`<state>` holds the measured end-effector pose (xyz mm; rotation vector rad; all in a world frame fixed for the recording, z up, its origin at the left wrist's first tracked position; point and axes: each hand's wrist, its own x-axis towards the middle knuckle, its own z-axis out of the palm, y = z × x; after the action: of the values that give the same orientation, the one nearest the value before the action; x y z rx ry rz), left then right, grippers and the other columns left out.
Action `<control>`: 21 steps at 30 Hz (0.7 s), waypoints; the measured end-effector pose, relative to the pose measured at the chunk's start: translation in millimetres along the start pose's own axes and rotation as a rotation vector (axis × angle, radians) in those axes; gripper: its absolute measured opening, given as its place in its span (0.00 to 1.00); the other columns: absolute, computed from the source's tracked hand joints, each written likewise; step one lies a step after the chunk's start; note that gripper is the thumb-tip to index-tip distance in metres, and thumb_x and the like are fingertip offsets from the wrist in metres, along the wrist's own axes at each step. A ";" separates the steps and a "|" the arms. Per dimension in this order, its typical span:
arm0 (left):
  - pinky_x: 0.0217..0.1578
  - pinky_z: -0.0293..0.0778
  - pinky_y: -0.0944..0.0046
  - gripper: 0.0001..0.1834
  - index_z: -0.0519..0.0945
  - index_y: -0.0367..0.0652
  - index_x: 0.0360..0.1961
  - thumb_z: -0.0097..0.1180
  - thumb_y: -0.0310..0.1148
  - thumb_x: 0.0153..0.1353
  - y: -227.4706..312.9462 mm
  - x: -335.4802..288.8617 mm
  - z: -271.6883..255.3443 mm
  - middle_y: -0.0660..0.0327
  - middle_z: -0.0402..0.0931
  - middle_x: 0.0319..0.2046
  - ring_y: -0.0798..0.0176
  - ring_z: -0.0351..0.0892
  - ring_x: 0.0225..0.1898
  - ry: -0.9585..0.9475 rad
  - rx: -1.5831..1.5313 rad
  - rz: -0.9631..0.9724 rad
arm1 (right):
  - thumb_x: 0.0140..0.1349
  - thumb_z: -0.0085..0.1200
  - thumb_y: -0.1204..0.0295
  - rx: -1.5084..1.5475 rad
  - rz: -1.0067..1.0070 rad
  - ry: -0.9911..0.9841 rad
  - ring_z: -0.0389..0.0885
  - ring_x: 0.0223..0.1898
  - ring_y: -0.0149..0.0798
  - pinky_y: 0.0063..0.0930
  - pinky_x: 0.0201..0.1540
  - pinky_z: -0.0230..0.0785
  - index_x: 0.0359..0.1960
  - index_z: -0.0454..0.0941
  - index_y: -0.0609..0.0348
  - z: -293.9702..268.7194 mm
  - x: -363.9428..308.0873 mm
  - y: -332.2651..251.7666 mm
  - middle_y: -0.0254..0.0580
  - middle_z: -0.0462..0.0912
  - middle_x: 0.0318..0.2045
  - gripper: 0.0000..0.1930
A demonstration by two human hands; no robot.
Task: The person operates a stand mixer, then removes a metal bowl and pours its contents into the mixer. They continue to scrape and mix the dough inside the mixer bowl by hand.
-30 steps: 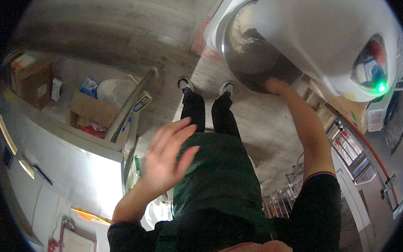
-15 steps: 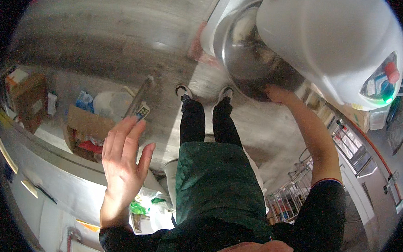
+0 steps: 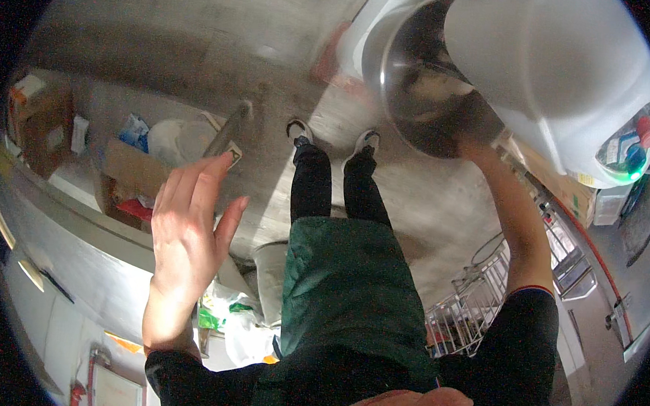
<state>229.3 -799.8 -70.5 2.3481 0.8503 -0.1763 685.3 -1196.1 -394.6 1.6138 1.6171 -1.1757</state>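
My left hand [image 3: 192, 213] hangs in the air on the left side, its fingers stretched out and the thumb apart, with nothing in it. At the upper right is a large steel mixing bowl [image 3: 383, 76] under the white housing of a stand mixer [image 3: 530, 74]. A pale mass like dough [image 3: 440, 91] lies inside the bowl, partly hidden by the housing. My right hand [image 3: 475, 148] is at the bowl's near rim, where its fingers fade into shadow and blur. Whether it grips the rim or anything else does not show.
To the left, an open cardboard box [image 3: 130, 167], a second carton [image 3: 43, 122] and a white round tub [image 3: 169, 141] sit low down. On the right stand a wire rack [image 3: 463, 316] and a long orange-red pipe [image 3: 598, 246]. White and green plastic bags [image 3: 239, 324] lie near my left elbow.
The whole view has shifted, with the mixer now farther right. The pale mass shows in a different place in the bowl. My left hand sits slightly farther left; my right stays at the rim.
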 end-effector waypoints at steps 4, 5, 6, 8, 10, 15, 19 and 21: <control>0.44 0.71 0.53 0.25 0.73 0.35 0.51 0.63 0.25 0.49 1.5 -0.5 0.4 0.47 0.75 0.40 0.44 0.75 0.43 0.001 0.009 -0.015 | 0.55 0.49 0.71 -0.022 0.031 -0.006 0.79 0.42 0.56 0.46 0.47 0.71 0.48 0.77 0.62 -6.7 -9.8 0.2 0.57 0.81 0.39 0.18; 0.44 0.71 0.53 0.25 0.73 0.35 0.51 0.63 0.25 0.49 0.8 -1.3 0.5 0.47 0.75 0.40 0.44 0.75 0.43 0.003 0.018 -0.014 | 0.55 0.50 0.71 -0.025 0.041 -0.009 0.79 0.42 0.56 0.46 0.47 0.71 0.48 0.76 0.62 -7.8 -12.7 -2.6 0.57 0.81 0.39 0.18; 0.44 0.71 0.53 0.25 0.73 0.36 0.51 0.63 0.25 0.49 0.0 -1.9 0.3 0.47 0.75 0.40 0.44 0.75 0.43 0.005 0.026 -0.012 | 0.54 0.50 0.72 -0.030 0.041 -0.014 0.79 0.42 0.56 0.46 0.46 0.71 0.48 0.76 0.62 -11.4 -12.9 -2.7 0.57 0.81 0.39 0.18; 0.45 0.71 0.53 0.25 0.73 0.35 0.51 0.63 0.25 0.49 -1.3 -1.4 0.9 0.47 0.75 0.41 0.43 0.75 0.43 0.004 0.028 -0.016 | 0.54 0.50 0.72 -0.031 0.044 -0.014 0.79 0.42 0.56 0.45 0.46 0.71 0.48 0.76 0.62 -18.5 -15.7 1.1 0.57 0.81 0.39 0.19; 0.45 0.71 0.53 0.25 0.73 0.35 0.51 0.63 0.25 0.49 -2.7 -0.7 2.5 0.47 0.75 0.42 0.43 0.74 0.43 -0.003 0.028 -0.003 | 0.53 0.50 0.72 -0.039 0.064 -0.019 0.79 0.42 0.55 0.45 0.45 0.72 0.49 0.75 0.63 -20.5 -34.3 -2.5 0.56 0.81 0.39 0.19; 0.45 0.71 0.54 0.27 0.73 0.36 0.51 0.64 0.27 0.47 -2.8 -5.2 4.9 0.49 0.75 0.42 0.46 0.75 0.44 0.023 0.049 0.009 | 0.52 0.51 0.73 0.015 0.065 0.034 0.80 0.41 0.55 0.44 0.44 0.73 0.49 0.74 0.64 -78.4 -81.9 -33.6 0.56 0.80 0.39 0.21; 0.45 0.71 0.53 0.26 0.72 0.36 0.53 0.63 0.28 0.51 -4.7 -6.6 4.8 0.48 0.75 0.42 0.44 0.74 0.44 -0.007 0.034 0.019 | 0.51 0.51 0.74 -0.002 -0.019 -0.111 0.80 0.41 0.55 0.44 0.41 0.74 0.50 0.73 0.65 -121.2 -121.6 -56.1 0.56 0.80 0.39 0.21; 0.45 0.71 0.53 0.26 0.72 0.36 0.53 0.63 0.28 0.51 -2.4 -9.6 5.2 0.48 0.75 0.43 0.44 0.74 0.44 -0.014 0.042 -0.005 | 0.52 0.50 0.75 0.021 0.238 -0.126 0.80 0.41 0.55 0.46 0.40 0.74 0.49 0.73 0.65 -147.7 -135.5 -84.1 0.57 0.80 0.40 0.20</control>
<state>220.8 -806.6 -72.8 2.3808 0.8536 -0.2141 646.6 -1123.2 -193.5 1.6574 1.2988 -1.1475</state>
